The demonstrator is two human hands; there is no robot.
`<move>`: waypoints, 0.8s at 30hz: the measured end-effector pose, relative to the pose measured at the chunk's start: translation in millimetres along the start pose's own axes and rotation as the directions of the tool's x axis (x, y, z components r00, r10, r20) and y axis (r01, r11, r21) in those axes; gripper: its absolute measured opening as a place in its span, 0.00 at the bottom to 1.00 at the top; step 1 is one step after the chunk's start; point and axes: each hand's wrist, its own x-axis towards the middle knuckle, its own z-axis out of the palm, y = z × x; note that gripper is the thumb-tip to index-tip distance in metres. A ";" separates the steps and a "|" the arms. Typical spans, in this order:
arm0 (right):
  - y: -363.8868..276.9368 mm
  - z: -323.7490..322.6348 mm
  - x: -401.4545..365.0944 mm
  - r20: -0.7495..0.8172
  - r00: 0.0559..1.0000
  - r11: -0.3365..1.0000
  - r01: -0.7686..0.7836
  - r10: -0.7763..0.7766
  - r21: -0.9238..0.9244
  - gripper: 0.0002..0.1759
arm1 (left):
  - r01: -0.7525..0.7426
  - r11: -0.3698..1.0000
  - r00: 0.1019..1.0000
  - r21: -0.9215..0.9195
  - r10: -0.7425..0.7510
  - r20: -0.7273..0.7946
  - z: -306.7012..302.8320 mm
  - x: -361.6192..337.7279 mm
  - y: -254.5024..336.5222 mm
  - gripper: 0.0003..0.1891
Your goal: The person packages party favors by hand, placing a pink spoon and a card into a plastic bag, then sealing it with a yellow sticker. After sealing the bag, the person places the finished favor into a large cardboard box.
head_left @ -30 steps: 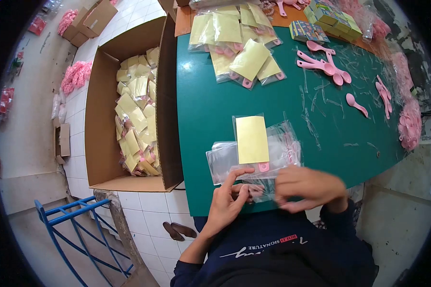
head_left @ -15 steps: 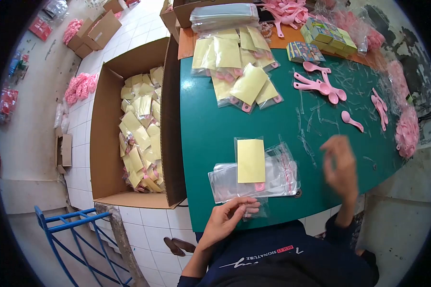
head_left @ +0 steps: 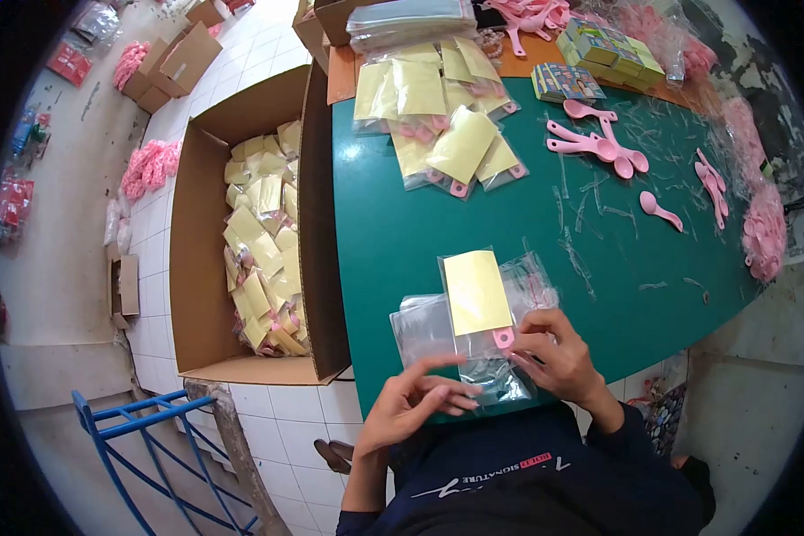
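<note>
Before me lies a clear plastic bag (head_left: 500, 382) holding a yellow card (head_left: 479, 290), with the pink end of a spoon handle (head_left: 504, 338) showing below the card. My right hand (head_left: 558, 359) pinches the bag's right edge beside that handle end. My left hand (head_left: 417, 404) is open, its fingers stretched over the bag's lower left part near the table edge. Beneath this bag, a stack of flat clear bags (head_left: 418, 326) rests on the green table (head_left: 402, 223).
Packed bags with yellow cards (head_left: 463, 147) lie at the table's back. Loose pink spoons (head_left: 598, 147), a single spoon (head_left: 659, 213) and small card stacks (head_left: 565, 83) are farther right. On my left, a cardboard box (head_left: 201, 313) holds many packed bags, near a blue metal rack (head_left: 143, 422).
My right hand has come left and down from above the table to the bag's edge. The carded bag has tilted slightly, and its lower part now lies spread toward me.
</note>
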 end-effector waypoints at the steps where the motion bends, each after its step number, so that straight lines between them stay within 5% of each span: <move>1: -1.2 -1.0 -0.3 0.006 1.000 0.999 -0.024 0.024 0.042 0.12 | -0.049 0.986 0.992 0.160 0.067 -0.111 1.3 2.5 -5.2 0.24; 4: 0.7 1.4 -3.6 0.024 0.998 0.991 -0.067 0.065 0.117 0.12 | -0.105 0.782 0.957 0.615 0.248 -0.152 11.6 13.0 -6.3 0.24; 8: -1.5 -2.3 -7.3 0.044 0.990 0.976 -0.136 0.130 0.172 0.11 | -0.177 0.777 0.907 0.604 0.367 -0.207 15.6 21.4 -10.6 0.21; 11: -1.4 -4.6 -10.9 0.053 0.983 0.959 -0.184 0.176 0.216 0.11 | -0.217 0.616 0.927 0.757 0.373 -0.038 11.9 20.9 -8.4 0.16; 14: -1.0 -5.0 -12.7 0.064 0.975 0.946 -0.223 0.214 0.237 0.10 | -0.204 0.572 0.913 0.795 0.403 -0.056 15.1 19.6 -5.4 0.11; 17: -3.8 -6.3 -13.6 0.059 0.965 0.929 -0.263 0.256 0.260 0.10 | -0.229 0.625 0.870 0.747 0.476 -0.131 20.1 19.6 -10.4 0.11; 20: -3.8 -8.4 -13.9 0.074 0.960 0.918 -0.281 0.271 0.280 0.10 | -0.225 0.474 0.867 0.851 0.497 -0.048 18.8 20.5 -7.5 0.11; 24: -4.6 -7.1 -17.7 0.107 0.952 0.901 -0.305 0.286 0.310 0.09 | -0.238 0.451 0.836 0.860 0.546 -0.055 14.8 19.0 -12.6 0.11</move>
